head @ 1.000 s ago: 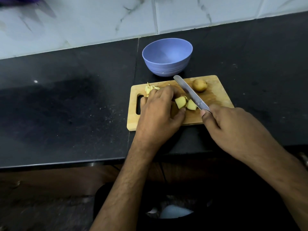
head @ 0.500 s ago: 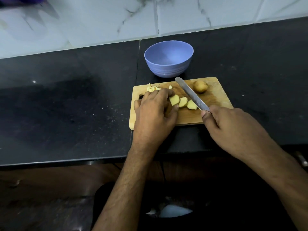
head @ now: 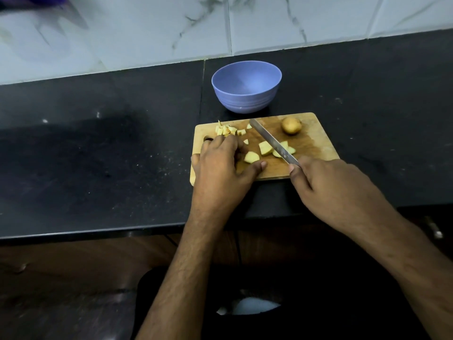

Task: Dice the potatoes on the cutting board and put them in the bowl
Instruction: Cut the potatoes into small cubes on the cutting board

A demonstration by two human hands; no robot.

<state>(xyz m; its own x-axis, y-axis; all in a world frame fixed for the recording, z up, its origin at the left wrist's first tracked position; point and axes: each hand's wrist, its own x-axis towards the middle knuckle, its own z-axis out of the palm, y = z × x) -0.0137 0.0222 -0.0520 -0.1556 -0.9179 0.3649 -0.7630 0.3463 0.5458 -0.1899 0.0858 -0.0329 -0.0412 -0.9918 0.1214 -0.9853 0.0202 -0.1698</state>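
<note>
- Left hand: knuckles up, fingers curled down onto the cutting board near its left edge; thumb stretched right, its tip just beside a potato chunk. Cannot tell if the fingers pinch anything; their tips are hidden under the hand.
- Right hand: wrapped round the knife handle at the board's near edge, handle hidden in the fist, index fingertip at the base of the blade.
- Knife: blade runs diagonally up-left across the board, tip near the far edge, lying over a pale potato piece; more cut pieces on its right side.
- Small diced pieces heaped at the far-left corner of the board, just beyond the left-hand fingers.
- Whole unpeeled potato near the far-right corner, apart from the blade.
- Blue bowl: on the black countertop, just past the board's far edge; no potato visible in it.
- Marbled white wall tiles behind the countertop.
</note>
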